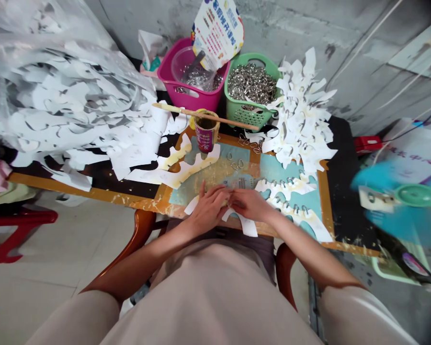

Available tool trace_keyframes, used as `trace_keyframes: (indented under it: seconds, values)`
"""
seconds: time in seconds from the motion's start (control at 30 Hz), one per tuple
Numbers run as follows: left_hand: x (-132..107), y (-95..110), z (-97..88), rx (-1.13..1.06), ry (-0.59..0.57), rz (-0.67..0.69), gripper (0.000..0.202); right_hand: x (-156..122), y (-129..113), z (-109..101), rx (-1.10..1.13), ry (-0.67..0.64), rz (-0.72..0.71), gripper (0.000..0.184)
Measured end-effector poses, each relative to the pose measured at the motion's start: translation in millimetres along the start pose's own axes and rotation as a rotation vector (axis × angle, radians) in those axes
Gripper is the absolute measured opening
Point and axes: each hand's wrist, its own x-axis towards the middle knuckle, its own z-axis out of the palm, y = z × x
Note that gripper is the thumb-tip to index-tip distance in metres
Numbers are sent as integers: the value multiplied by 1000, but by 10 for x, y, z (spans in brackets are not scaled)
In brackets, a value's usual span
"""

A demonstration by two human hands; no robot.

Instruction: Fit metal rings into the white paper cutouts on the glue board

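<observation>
At the table's front edge my left hand [210, 210] and my right hand [253, 205] meet, fingers closed on a white scalloped strip [247, 225]. One end of that strip pokes out below my fingers; the pinched part is hidden. Right of my hands lie finished-looking white strips [311, 218] with metal rings [296, 208] looped through their tabs. To the left, strips smeared with yellowish glue [190, 170] lie flat. A few loose metal rings [234, 165] rest on the board just beyond my hands.
A glue cup [205, 134] with a wooden stick [219, 118] across it stands behind the board. Beyond are a pink basket [183, 96] and a green basket [249, 115] of metal rings. White pieces pile at left [79, 120] and right [298, 120]. A blurred blue bag hangs far right.
</observation>
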Motion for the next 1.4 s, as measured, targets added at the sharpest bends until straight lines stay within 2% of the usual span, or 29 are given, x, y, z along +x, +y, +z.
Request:
trace_keyframes:
  seconds: [0.17, 0.37, 0.5, 0.57, 0.63, 0.8, 0.97, 1.1, 1.3, 1.4]
  values:
    - [-5, -38, 9, -15, 26, -14, 18, -127, -10, 122, -25, 44, 32, 14]
    - [5, -37, -20, 8, 42, 1, 16, -311, -43, 131, -72, 33, 11, 16]
    - [-7, -47, -8, 11, 53, 28, 16, -349, -44, 98, 6, 121, 39, 17]
    - [-27, -43, 1, 33, 60, 48, 17, -319, -64, 75, 16, 157, 58, 27]
    - [-50, -31, 8, 66, 63, 62, 18, -263, -104, 46, -31, 135, 70, 32]
    - [-73, 3, 9, 123, 99, 68, 17, -101, -217, -41, -267, -29, 145, 23]
    - [-31, 32, -16, 101, 55, 63, 16, -23, -189, -73, -255, -70, 90, 21]
    - [-9, 4, -7, 25, 7, 18, 10, -44, -81, 2, -131, -1, 21, 17]
    - [-25, -39, 6, 54, -25, 12, 19, -141, 15, 245, 28, 288, -43, 14]
    - [-30, -17, -18, 84, -56, 8, 24, -210, 38, 328, 99, 375, -86, 15]
